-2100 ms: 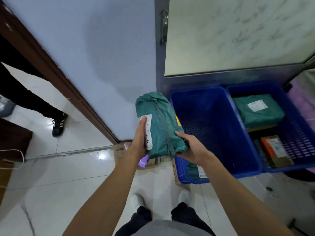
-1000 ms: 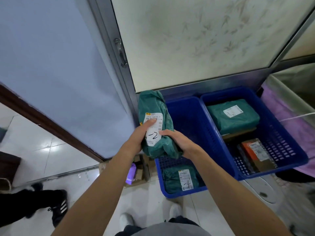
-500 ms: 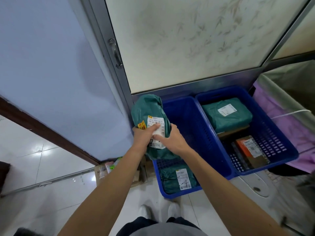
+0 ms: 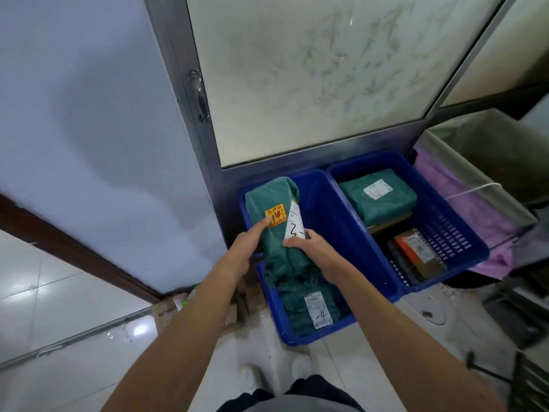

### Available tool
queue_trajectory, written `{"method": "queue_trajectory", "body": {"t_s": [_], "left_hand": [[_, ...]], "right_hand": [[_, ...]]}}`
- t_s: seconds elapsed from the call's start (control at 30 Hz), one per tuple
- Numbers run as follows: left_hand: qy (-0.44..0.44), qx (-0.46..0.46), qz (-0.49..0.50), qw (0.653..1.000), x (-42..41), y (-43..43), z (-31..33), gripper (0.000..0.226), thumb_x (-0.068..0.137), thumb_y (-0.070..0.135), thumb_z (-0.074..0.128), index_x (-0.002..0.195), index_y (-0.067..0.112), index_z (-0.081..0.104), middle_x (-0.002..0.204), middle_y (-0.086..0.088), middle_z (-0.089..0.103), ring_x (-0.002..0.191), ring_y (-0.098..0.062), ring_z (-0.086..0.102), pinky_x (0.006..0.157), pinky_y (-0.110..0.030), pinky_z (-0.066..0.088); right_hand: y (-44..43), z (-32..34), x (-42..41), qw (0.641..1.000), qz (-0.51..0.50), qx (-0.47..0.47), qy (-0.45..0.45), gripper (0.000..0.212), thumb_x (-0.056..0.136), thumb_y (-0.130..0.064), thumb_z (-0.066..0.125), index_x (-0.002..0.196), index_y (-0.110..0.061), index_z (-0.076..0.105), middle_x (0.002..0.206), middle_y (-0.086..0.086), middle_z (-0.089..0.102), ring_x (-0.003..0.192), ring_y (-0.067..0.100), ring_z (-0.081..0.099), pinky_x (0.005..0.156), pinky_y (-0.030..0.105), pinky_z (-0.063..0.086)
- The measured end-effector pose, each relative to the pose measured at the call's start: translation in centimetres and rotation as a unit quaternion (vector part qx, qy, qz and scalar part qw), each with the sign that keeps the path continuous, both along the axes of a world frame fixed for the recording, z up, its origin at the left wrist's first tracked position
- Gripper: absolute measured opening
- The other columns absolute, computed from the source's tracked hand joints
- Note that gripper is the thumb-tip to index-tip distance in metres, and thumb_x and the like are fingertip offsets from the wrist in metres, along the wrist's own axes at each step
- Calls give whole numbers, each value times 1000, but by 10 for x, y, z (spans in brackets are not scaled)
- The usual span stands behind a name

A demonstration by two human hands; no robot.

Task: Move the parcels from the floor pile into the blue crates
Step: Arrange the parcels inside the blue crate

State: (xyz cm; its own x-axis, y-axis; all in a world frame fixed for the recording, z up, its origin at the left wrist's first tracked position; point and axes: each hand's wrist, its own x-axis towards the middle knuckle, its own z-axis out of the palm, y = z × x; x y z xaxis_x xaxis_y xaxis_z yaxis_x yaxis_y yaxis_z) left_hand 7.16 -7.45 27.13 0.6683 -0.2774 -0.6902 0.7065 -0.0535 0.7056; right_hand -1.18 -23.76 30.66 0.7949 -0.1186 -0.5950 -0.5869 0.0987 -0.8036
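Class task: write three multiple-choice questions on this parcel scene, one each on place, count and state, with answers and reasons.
1. Where is the held green parcel? A) over the left crate B) inside the right crate C) flat on the floor
2. How many blue crates are there? A) one B) two C) four
3. The right crate is: A) empty B) holding parcels C) overturned
Answers: 1 A: its lower end sits within that crate's rim. 2 B: two stand side by side. 3 B: a green parcel and an orange box lie in it.
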Motion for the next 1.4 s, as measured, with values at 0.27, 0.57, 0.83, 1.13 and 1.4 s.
{"method": "queue_trajectory", "body": {"t_s": [0.27, 0.57, 0.83, 1.13, 1.4], "left_hand": [[15, -60, -25, 998, -5, -6, -1, 79, 55, 59, 90, 122, 21, 70, 115, -9, 74, 107, -31, 70, 99, -52, 52], [-22, -23, 174, 984, -13, -51, -9, 44, 68, 29, 89, 104, 13, 69, 102, -6, 76, 91, -22, 72, 67, -32, 59], [-24, -68, 262, 962, -26, -134, -13, 54, 65, 29, 91, 112, 13, 70, 102, -5, 77, 94, -24, 74, 85, -43, 59], [-22, -151, 298, 942, -42, -216, -13, 51, 80, 27, 81, 128, 16, 66, 122, -7, 71, 117, -27, 66, 103, -47, 50], [-8, -198, 318, 927, -45, -237, -22, 29, 95, 25, 65, 122, 16, 66, 121, -8, 72, 119, -27, 64, 105, -46, 48]], "right_hand": [[-8, 0, -10, 999, 49, 22, 5, 60, 77, -34, 83, 129, -17, 56, 111, 6, 75, 97, 26, 74, 87, 46, 60], [-40, -15, 4, 933, 142, -317, -90, 62, 96, -37, 62, 150, -22, 36, 138, 4, 45, 118, 24, 53, 98, 47, 49], [-138, -38, -6, 961, 125, -243, -47, 64, 82, -78, 53, 112, -22, 63, 106, -2, 66, 92, 15, 64, 73, 34, 51], [-205, -54, 0, 997, -25, 66, 9, 24, 91, -47, 68, 109, -33, 61, 102, -9, 72, 94, 12, 70, 71, 34, 58], [-210, -79, 6, 981, -35, 189, 24, 73, 74, -39, 85, 137, -37, 48, 128, -3, 66, 117, 23, 64, 85, 54, 59]]}}
